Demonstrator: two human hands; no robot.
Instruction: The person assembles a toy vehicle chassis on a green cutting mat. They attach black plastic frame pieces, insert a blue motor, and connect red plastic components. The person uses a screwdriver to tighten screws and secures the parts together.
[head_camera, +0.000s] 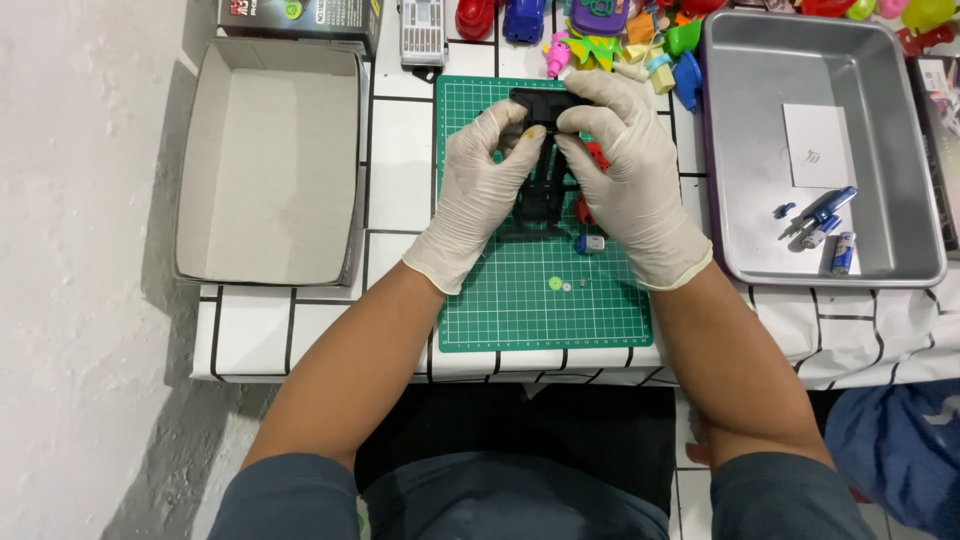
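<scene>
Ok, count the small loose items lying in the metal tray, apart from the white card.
3 that I can make out: a tiny blue piece, a blue screwdriver and a small battery, all in the metal tray near its front. Others may be hidden.

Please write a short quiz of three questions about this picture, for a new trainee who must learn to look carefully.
1. True or false: both gloved hands grip the black plastic toy frame over the green gridded cutting mat.
2. Which container holds the small blue parts and the white paper card: A) the open grey cardboard box, B) the grey metal tray?
3. What small things lie on the mat just near the wrists?

Key
1. True: the left hand and the right hand both grip the black plastic toy frame over the green gridded cutting mat.
2. B, the grey metal tray; the open grey cardboard box shows nothing inside.
3. A small green round gear and tiny pale pieces beside it.
</scene>
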